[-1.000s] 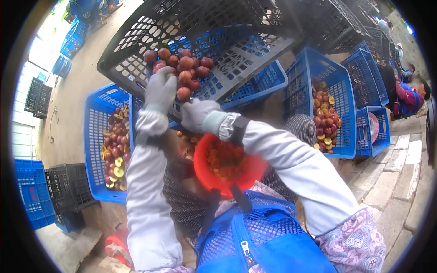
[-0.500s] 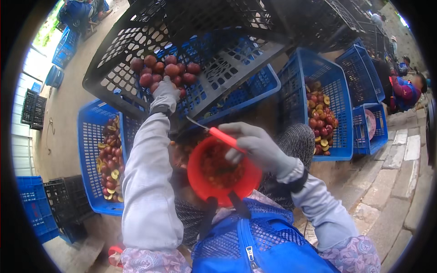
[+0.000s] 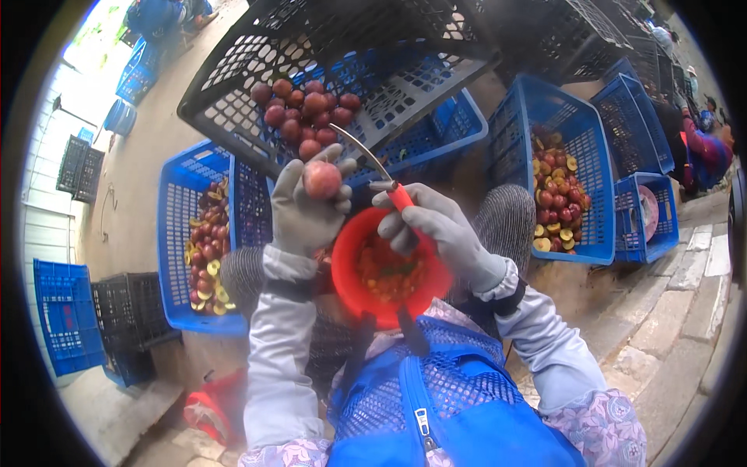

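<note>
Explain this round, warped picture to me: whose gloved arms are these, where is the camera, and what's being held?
There is no machine here. The camera sits on a person's head and looks down, so the arms rising from the lower edge are their own. The left hand holds a reddish plum. The right hand holds a knife with a red handle and a thin curved blade. Below them hangs a red bowl of fruit scraps. A black crate ahead holds whole plums; blue crates beside it hold cut fruit.
</note>
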Action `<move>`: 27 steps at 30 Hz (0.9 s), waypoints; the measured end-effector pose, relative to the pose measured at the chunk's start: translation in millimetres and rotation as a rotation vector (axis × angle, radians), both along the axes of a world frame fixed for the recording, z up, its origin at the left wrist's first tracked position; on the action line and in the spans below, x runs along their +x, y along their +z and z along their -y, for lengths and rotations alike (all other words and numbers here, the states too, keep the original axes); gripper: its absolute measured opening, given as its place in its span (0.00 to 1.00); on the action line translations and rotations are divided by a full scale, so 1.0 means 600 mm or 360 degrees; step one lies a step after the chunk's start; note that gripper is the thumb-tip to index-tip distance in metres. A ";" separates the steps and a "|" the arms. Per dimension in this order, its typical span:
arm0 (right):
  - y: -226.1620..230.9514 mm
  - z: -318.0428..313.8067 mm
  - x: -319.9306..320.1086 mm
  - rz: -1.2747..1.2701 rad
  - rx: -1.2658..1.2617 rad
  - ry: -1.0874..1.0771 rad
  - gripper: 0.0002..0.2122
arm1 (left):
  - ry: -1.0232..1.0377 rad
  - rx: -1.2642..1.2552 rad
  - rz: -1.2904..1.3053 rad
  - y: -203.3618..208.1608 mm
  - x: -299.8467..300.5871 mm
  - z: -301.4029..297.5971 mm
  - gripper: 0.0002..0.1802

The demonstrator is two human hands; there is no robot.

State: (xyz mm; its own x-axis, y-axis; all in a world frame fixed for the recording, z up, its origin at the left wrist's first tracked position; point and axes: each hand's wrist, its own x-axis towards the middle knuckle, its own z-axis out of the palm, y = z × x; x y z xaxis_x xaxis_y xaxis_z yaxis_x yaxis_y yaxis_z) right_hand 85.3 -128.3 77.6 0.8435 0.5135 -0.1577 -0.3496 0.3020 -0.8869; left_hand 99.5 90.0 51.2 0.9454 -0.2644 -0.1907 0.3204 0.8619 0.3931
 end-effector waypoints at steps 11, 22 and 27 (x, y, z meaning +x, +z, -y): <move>-0.006 -0.038 -0.037 0.0174 -0.0499 -0.0050 0.12 | 0.0243 0.0895 0.0210 -0.020 -0.118 0.055 0.19; -0.053 -0.042 -0.033 0.1255 -0.1113 0.0063 0.08 | 0.0526 0.1594 0.0093 -0.069 -0.143 0.091 0.15; -0.081 -0.070 -0.043 0.1248 -0.0986 -0.0423 0.10 | 0.0982 0.2372 0.0491 -0.065 -0.139 0.112 0.13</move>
